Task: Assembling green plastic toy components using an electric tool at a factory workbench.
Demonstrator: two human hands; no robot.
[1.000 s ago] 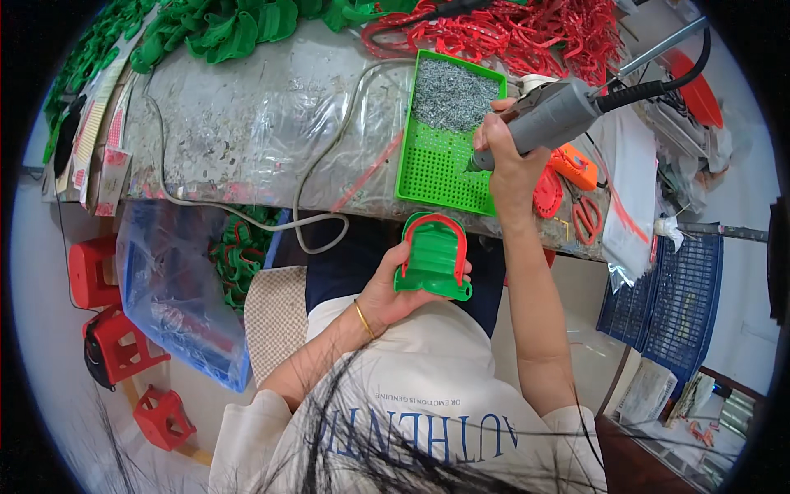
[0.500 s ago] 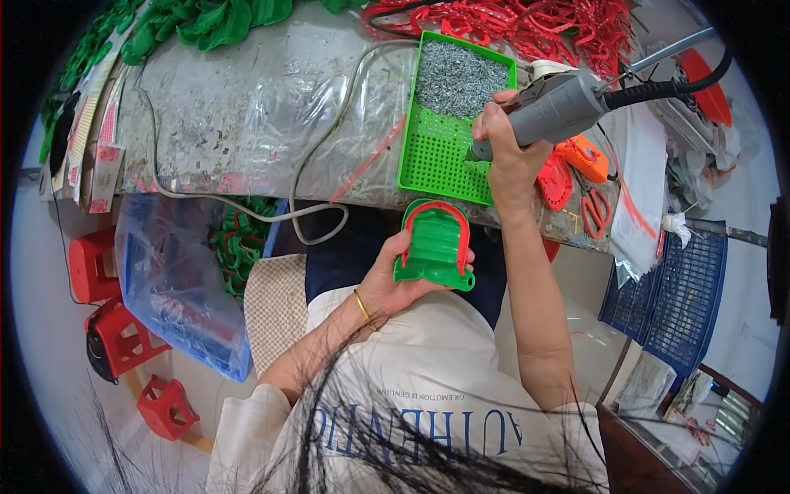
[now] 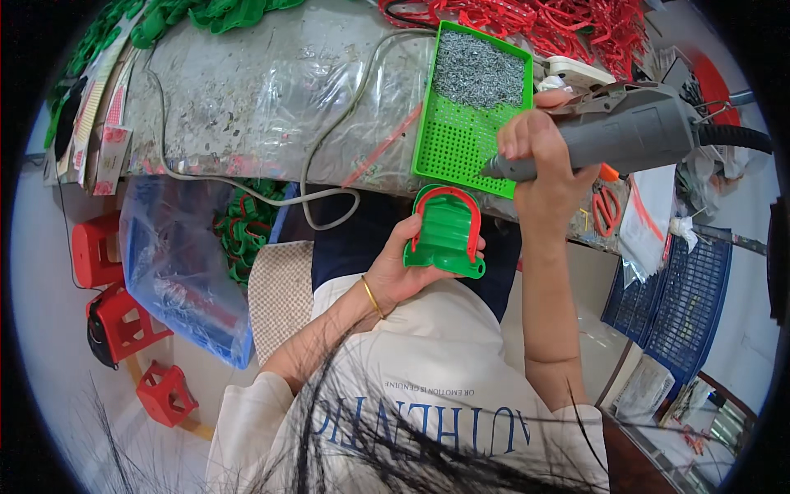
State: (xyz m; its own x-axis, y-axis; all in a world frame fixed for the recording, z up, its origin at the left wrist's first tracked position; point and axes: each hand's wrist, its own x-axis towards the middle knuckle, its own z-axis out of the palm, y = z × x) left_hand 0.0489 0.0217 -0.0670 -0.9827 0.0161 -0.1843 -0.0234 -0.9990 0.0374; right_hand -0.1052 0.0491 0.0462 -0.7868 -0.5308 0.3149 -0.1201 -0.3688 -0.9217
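My left hand [image 3: 401, 267] is closed round a green ribbed plastic shell [image 3: 445, 233], holding it by its sides and lower edge in front of my body. A red U-shaped handle [image 3: 476, 216] arches over the shell's top edge and down both sides. My right hand [image 3: 547, 165] grips a grey electric screwdriver [image 3: 629, 132], which lies almost level. Its tip points down left, over the bare, hole-dotted part of a green tray [image 3: 461, 144]; I cannot tell whether it touches. Small silver screws [image 3: 481, 70] are heaped in the tray's far half.
Red plastic strips [image 3: 527, 20] pile up behind the tray, and green parts [image 3: 222, 12] lie far left. A grey cable [image 3: 337, 123] loops across the table. Red-handled scissors [image 3: 606, 210] lie right. Below left stands a blue plastic-lined crate [image 3: 185, 280] near red stools [image 3: 164, 393].
The screwdriver has tilted flatter, its body swinging right with my right hand, while its tip stays over the tray. The view has shifted slightly; my left hand still holds the shell.
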